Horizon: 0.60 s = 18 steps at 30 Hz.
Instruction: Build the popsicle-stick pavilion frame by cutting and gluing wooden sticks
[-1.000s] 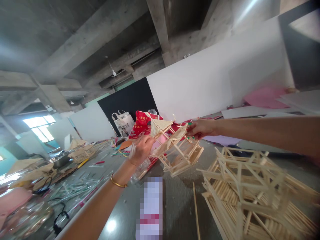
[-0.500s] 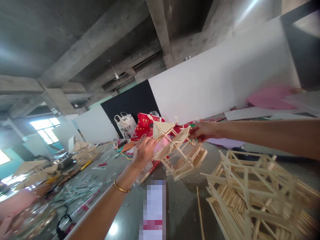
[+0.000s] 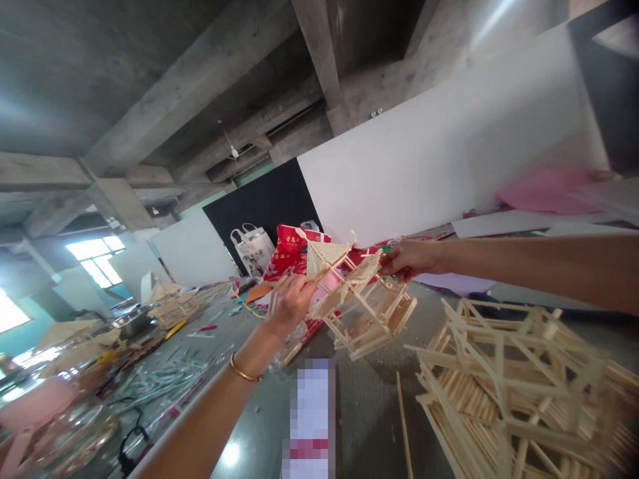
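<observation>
A small house model [image 3: 367,299] made of thin wooden sticks, with slatted roofs, is held tilted above the grey table. My left hand [image 3: 291,299] grips its left side by a roof edge, fingers closed. My right hand [image 3: 402,259] pinches the upper right roof edge; its fingertips are partly hidden behind the model. On my left wrist is a gold bangle [image 3: 244,370]. A larger stick structure [image 3: 519,372] stands on the table at the right, close to the camera. One loose wooden stick [image 3: 404,422] lies left of it.
Clear plastic strips [image 3: 162,379] lie scattered at the left, near a pink object [image 3: 40,402] and a yellow-handled tool [image 3: 176,328]. Behind the model are a red bag [image 3: 284,256] and a white tote bag [image 3: 251,249]. Purple paper [image 3: 454,284] lies beyond my right forearm.
Both hands keep hold of the house model, its tilt about the same. The whole view has shifted slightly, with things appearing a little further right.
</observation>
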Tool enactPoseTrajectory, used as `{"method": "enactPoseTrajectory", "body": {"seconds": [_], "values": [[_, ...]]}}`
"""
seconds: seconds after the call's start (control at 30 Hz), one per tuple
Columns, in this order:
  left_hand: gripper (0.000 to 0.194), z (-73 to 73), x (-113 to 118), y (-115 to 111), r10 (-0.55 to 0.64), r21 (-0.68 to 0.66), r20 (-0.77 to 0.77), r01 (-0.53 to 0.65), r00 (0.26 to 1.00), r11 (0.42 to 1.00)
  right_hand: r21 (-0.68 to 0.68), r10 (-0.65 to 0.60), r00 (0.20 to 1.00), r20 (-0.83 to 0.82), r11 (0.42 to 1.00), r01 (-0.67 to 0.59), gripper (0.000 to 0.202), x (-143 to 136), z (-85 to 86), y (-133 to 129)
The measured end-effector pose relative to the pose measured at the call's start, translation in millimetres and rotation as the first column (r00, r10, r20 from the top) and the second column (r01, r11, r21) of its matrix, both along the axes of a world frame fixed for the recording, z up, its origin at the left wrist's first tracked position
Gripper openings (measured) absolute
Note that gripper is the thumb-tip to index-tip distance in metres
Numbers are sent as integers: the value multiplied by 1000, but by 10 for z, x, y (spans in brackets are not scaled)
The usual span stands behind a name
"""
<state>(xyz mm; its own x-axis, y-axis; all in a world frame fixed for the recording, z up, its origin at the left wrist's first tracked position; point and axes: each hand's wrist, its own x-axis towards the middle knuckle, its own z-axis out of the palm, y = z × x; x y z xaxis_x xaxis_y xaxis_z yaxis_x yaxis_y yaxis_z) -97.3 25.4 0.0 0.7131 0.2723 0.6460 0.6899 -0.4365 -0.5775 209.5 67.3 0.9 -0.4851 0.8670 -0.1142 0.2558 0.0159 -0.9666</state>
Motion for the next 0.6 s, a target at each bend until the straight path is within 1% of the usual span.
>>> {"method": "enactPoseTrajectory", "body": {"seconds": [0.07, 0.13, 0.23, 0.3, 0.33, 0.4, 0.5, 0.6], "values": [[15, 20, -8, -8, -37, -35, 62, 40, 997, 999, 0, -8, 1000, -1, 1000, 8, 28, 2, 3, -7], [13, 59, -22, -26, -68, -72, 168, 81, 983, 994, -1, -12, 1000, -1, 1000, 12, 27, 6, 2, -11], [13, 149, -51, -59, -72, -119, 357, 122, 931, 985, -5, -9, 1000, -1, 1000, 9, 27, 9, -7, 1], [13, 209, -76, -71, -60, -142, 417, 131, 907, 981, -2, -2, 1000, -6, 1000, 2, 28, 8, -16, 18], [13, 233, -88, -73, -59, -147, 411, 130, 910, 981, 0, 2, 1000, -9, 1000, -2, 28, 7, -20, 27], [13, 266, -110, -68, -66, -133, 320, 114, 945, 985, 5, 6, 1000, -10, 1000, -6, 29, 5, -25, 42], [13, 295, -118, -64, -35, -95, 52, 40, 998, 995, 7, 8, 1000, -8, 1000, -8, 29, 1, -21, 50], [14, 321, -87, -84, 36, -40, -172, -44, 984, 998, 3, 11, 1000, -8, 1000, -11, 31, -5, -3, 39]]}}
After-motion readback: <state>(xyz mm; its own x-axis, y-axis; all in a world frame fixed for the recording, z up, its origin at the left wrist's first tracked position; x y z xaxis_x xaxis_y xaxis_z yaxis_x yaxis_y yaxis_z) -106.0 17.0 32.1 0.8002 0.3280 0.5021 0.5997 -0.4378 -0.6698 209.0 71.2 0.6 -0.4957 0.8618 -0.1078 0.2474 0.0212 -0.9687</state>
